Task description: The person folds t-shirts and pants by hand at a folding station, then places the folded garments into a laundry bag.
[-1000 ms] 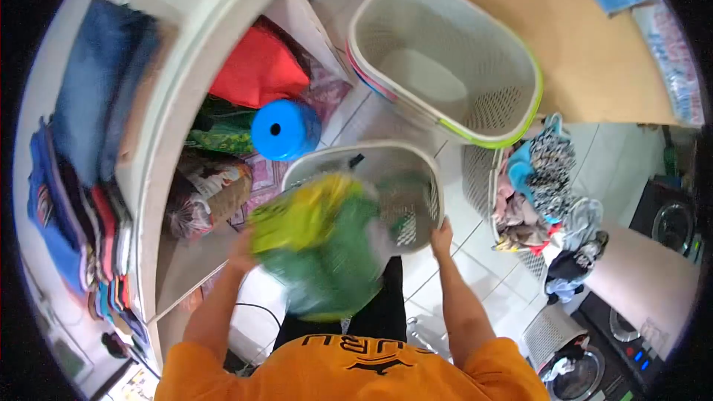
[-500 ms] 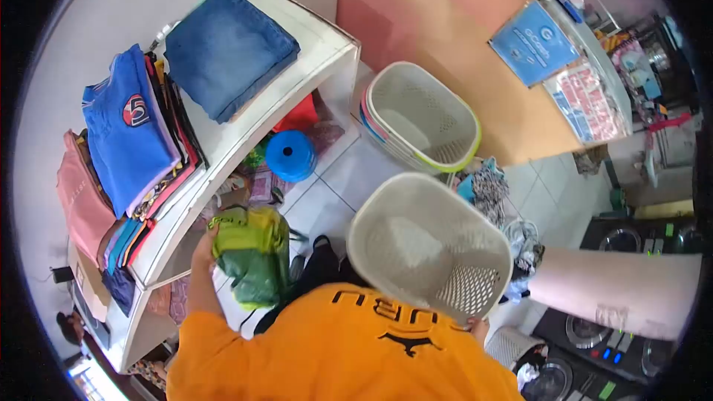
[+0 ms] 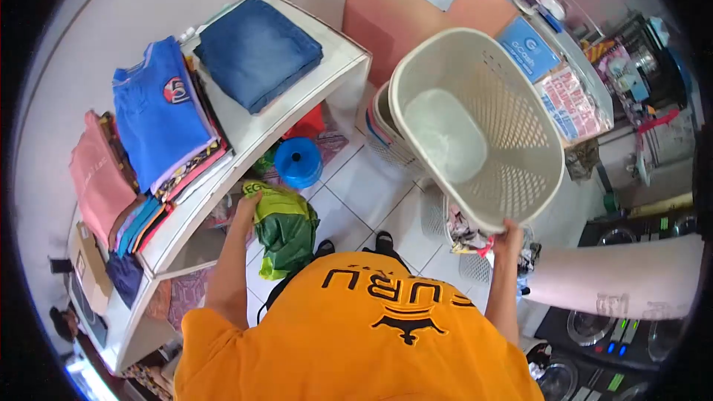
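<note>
My left hand (image 3: 251,205) grips the top of a green and yellow-green plastic bag (image 3: 286,230), which hangs beside the shelf. With my right hand (image 3: 509,240) I hold the near rim of a big off-white laundry basket (image 3: 444,134). The basket is tilted, its open top facing me, and it is raised over a stack of baskets (image 3: 386,130) on the floor. Its base and perforated side show inside, with nothing in it.
Folded jeans (image 3: 260,52), a blue shirt pile (image 3: 160,115) and pink clothes (image 3: 104,174) lie on the white shelf (image 3: 334,48). Beneath it sits a blue round container (image 3: 298,162). Baskets with clothes (image 3: 466,229) stand on the floor; washing machines (image 3: 590,327) are at right.
The off-white basket in my right hand has moved up and forward, over the stacked baskets. My left hand and the green bag have shifted slightly right in view.
</note>
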The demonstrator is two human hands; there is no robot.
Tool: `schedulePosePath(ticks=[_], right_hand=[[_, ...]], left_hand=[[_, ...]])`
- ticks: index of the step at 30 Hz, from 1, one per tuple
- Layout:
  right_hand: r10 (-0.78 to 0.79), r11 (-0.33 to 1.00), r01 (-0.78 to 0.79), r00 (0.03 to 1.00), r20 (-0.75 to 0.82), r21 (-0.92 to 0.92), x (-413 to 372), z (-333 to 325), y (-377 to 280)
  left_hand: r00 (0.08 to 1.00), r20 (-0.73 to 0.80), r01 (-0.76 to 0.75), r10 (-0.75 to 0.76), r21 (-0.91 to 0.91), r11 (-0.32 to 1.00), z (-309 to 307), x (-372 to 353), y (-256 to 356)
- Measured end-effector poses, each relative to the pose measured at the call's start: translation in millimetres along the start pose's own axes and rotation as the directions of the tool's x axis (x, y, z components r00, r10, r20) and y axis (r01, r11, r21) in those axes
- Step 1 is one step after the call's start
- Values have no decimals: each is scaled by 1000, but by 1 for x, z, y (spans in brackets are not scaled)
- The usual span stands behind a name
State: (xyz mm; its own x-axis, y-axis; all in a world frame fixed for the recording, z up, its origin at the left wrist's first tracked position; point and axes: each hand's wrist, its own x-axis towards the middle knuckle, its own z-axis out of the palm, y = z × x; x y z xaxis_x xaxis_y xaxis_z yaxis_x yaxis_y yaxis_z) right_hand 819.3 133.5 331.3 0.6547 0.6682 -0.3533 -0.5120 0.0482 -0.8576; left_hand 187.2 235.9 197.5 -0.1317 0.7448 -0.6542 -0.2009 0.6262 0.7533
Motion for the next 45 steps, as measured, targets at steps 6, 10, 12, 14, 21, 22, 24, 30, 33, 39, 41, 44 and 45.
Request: schedulePosePath(ticks=[6,10,12,14,21,22,24,30,33,39,41,44,45], right_hand=[[173,973,-155,980,96,-172,189,70,6],[392,906,-378,919,41,-189,283,97,40],[508,860,-497,855,100,-121,308,94,54],[620,780,-562,757,207,-276,322,83,67],[787,399,-176,569,238,-900,311,2,142],[807,332,-224,570,153,-916,283,3,146],[879,279,-122,432,202,-952,257,-8,158],[952,89,483,216,216,-871,214,-1,164],[914,99,611,257,315,-786,215,14,163],[829,183,674,286,481,-715,230,50,168],[809,236,644,285,514,-728,223,49,167],[795,131,754,308,522,-644,209,39,161],[783,149,889,162,601,-433,226,26,169]], left_hand=[[911,-213,-306,353,227,925,22,-100,-7],[788,-484,-254,381,309,917,48,-182,-33],[722,-584,-286,371,236,929,60,-212,-62],[639,-679,-297,361,215,930,73,-245,-93],[356,-922,-218,148,72,973,120,-375,-134],[324,-941,-197,92,28,980,115,-389,-147],[278,-959,-215,53,-8,977,109,-417,-170],[144,-983,-7,-113,-115,993,79,-495,-261],[0,-993,245,-120,-116,963,55,-540,-314],[18,-981,-44,-192,-193,980,46,-563,-378],[175,-963,-297,-203,-248,922,46,-521,-403],[-249,-950,608,187,-3,794,67,-435,-316],[-359,-855,694,374,23,720,69,-432,-283]])
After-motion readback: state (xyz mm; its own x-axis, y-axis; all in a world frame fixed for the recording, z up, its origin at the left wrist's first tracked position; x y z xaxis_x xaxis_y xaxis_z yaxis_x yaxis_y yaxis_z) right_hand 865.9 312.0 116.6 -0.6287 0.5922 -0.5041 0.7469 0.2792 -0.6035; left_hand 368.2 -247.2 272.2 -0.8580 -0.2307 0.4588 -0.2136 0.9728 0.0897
